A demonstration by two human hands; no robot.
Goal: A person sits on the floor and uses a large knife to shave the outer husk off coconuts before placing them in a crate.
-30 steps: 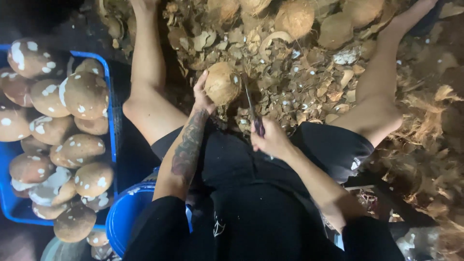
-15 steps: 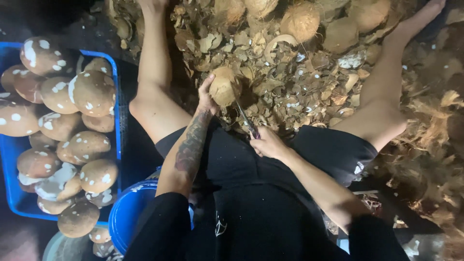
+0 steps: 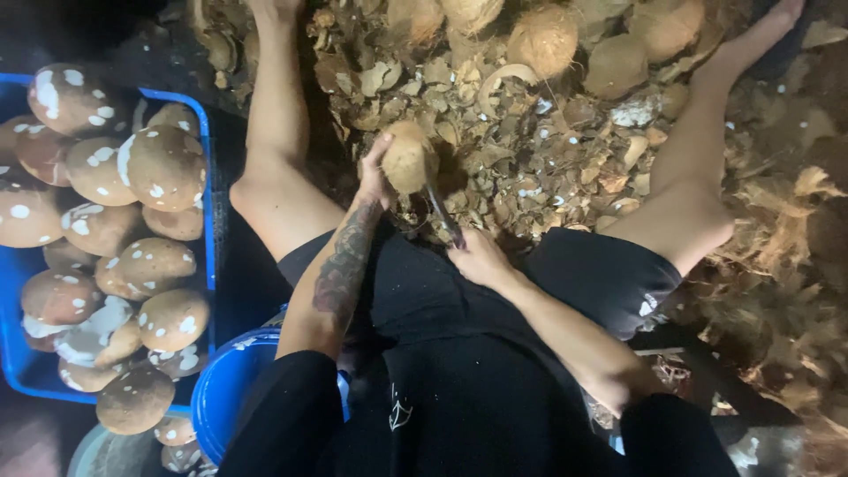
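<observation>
At the far left a blue crate (image 3: 208, 190) is heaped with peeled coconuts (image 3: 163, 168), brown and flecked with white, and more of them lie on the floor just below it beside a round blue bucket (image 3: 221, 389). The person sits on the floor with bare legs spread to either side. Between the knees the left hand (image 3: 378, 177), at the end of a tattooed forearm, has its fingers wrapped round a brown coconut (image 3: 408, 157), holding it just above the litter. Just right of it, the right hand (image 3: 477, 258) is closed on the handle of a knife (image 3: 440, 212), whose dark blade slants up to the coconut's underside. Beyond and to the right spreads a pile of shell chips (image 3: 530, 168), with unpeeled husked coconuts (image 3: 543, 40) along its top edge and loose fibre (image 3: 795, 265) at far right.
</observation>
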